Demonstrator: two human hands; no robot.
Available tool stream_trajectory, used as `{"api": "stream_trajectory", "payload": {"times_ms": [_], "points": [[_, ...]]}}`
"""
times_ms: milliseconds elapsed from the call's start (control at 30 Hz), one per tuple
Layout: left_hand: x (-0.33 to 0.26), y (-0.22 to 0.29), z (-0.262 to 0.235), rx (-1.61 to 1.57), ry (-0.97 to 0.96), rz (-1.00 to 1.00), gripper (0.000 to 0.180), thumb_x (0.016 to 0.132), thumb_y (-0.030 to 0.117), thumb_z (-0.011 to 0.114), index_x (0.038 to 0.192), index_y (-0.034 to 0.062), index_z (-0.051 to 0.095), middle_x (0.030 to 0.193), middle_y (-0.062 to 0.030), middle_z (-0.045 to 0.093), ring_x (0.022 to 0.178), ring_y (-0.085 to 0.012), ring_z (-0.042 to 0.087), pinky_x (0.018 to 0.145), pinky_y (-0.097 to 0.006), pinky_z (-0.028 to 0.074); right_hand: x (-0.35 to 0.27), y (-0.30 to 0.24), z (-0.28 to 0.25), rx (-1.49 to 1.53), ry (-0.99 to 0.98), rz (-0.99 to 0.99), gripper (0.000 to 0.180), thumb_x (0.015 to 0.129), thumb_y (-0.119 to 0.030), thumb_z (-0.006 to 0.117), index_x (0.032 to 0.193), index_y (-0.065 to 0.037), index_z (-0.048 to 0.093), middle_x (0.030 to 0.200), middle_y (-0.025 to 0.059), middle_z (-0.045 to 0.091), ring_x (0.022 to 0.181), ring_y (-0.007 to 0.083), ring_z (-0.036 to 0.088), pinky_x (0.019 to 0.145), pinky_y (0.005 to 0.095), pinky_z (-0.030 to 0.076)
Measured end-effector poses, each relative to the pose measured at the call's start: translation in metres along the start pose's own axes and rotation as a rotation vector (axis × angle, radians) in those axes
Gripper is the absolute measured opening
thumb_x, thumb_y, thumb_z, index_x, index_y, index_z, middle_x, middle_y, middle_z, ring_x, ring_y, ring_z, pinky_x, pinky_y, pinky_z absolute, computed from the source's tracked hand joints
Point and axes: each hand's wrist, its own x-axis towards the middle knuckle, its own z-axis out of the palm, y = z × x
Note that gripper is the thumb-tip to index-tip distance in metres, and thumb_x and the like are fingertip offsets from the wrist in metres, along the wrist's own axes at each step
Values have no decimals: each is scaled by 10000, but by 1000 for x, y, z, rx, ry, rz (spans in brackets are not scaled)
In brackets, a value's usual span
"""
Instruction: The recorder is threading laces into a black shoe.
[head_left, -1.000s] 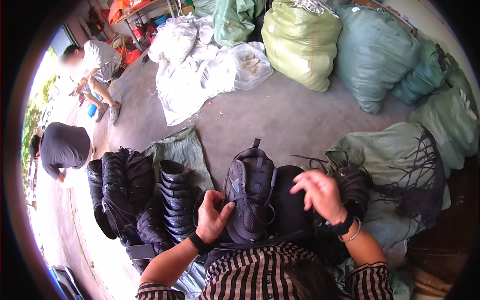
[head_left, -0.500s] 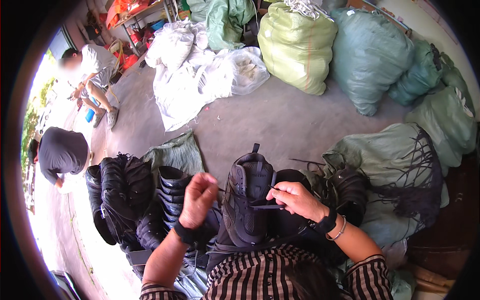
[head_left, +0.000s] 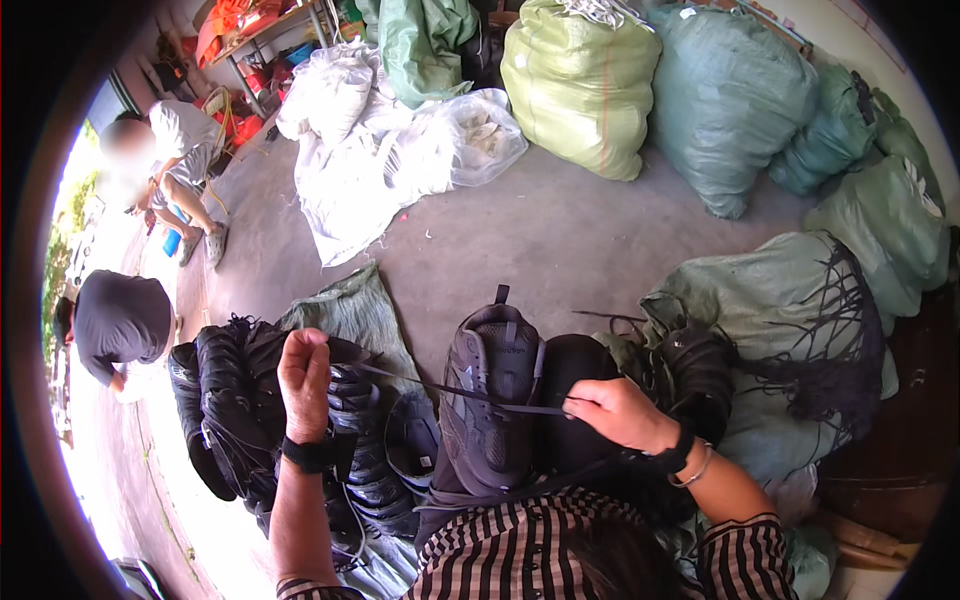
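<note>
A black lace-up shoe point(head_left: 490, 440) rests upright at my lap, its heel loop pointing away from me. A dark shoelace point(head_left: 455, 392) runs taut across the front of it. My left hand point(head_left: 304, 375) is raised to the left of the shoe, fingers pinched together at the lace's left end, which is partly lost against the dark shoes behind. At the shoe's right, my right hand point(head_left: 615, 412) pinches the lace between thumb and fingers. A second dark, rounded shoe part point(head_left: 577, 400) lies between the shoe and my right hand.
Rows of black shoes point(head_left: 235, 400) stack up on my left, with more dark shoes point(head_left: 697, 375) on my right. A green sack point(head_left: 735, 290) carries a heap of dark laces point(head_left: 825, 370). Full woven sacks point(head_left: 580, 90) and white bags point(head_left: 350, 180) stand beyond. Two people point(head_left: 125, 315) crouch or sit at left.
My left hand has swung left and away from the shoe, drawing the lace out into a long straight line. My right hand has moved slightly right and down.
</note>
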Motion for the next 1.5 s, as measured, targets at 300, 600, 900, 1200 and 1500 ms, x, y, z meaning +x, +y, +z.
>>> {"api": "stream_trajectory", "payload": {"times_ms": [300, 600, 900, 1200, 1500], "points": [[-55, -88, -19, 371, -199, -118, 185, 913, 81, 502, 1055, 26, 607, 768, 25, 575, 662, -40, 470, 610, -189, 382, -44, 42, -34, 594, 257, 539, 218, 920, -209, 549, 944, -13, 641, 699, 33, 626, 422, 31, 408, 382, 180, 315], [-53, -25, 57, -58, -157, -114, 392, 912, 6, 521, 1292, 0, 425, 965, -117, 672, 862, -145, 625, 819, -270, 479, 9, 17, 4, -35, 352, 37, 186, 921, -45, 450, 1084, -2, 529, 685, 74, 604, 608, 152, 593, 590, 271, 487], [-71, -14, 77, 42, -395, -341, 159, 948, 137, 531, 1006, 10, 607, 775, 6, 588, 654, -47, 498, 621, -190, 418, 13, 5, 34, -89, 151, -70, 97, 825, -110, 621, 813, -40, 555, 669, 138, 612, 642, 335, 616, 562, 403, 474], [-68, -9, 83, 123, -458, -261, 224, 965, 194, 506, 927, -4, 602, 748, 7, 562, 659, -68, 470, 612, -220, 417, 21, 8, 35, -102, 186, -14, 132, 800, -104, 641, 765, -25, 541, 629, 142, 596, 630, 336, 616, 540, 412, 466], [-46, -12, 78, 271, -713, -204, 207, 936, 176, 529, 869, 8, 631, 695, -7, 571, 652, -79, 495, 625, -234, 433, 21, 3, 42, -302, 127, -256, 145, 800, -65, 610, 780, -28, 471, 593, 171, 553, 607, 354, 601, 512, 406, 467]]}}
